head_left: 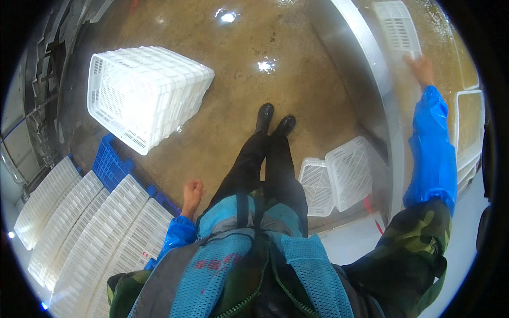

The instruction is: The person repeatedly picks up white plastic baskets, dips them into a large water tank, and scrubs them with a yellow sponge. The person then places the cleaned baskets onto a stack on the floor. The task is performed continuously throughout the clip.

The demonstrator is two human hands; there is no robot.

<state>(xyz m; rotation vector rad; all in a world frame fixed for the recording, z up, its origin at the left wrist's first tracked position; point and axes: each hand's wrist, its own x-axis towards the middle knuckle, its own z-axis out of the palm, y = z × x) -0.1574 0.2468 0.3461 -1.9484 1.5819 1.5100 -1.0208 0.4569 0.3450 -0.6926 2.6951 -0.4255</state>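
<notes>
My right hand [421, 69] reaches out over a steel tank of murky water and touches the lower edge of a white perforated plastic tray [396, 25] lying in the water; whether the fingers grip it I cannot tell. My left hand [192, 193] hangs at my side, loosely curled with nothing in it, next to a row of stacked white trays [101, 233]. Both forearms wear blue plastic sleeve covers over camouflage sleeves.
A tall stack of white crates [146, 93] stands on the wet brown floor to the left. Two white trays [339, 177] lean against the steel tank wall [371, 90]. A blue pallet [112, 164] lies under the left stacks. My black boots [273, 122] stand mid-floor.
</notes>
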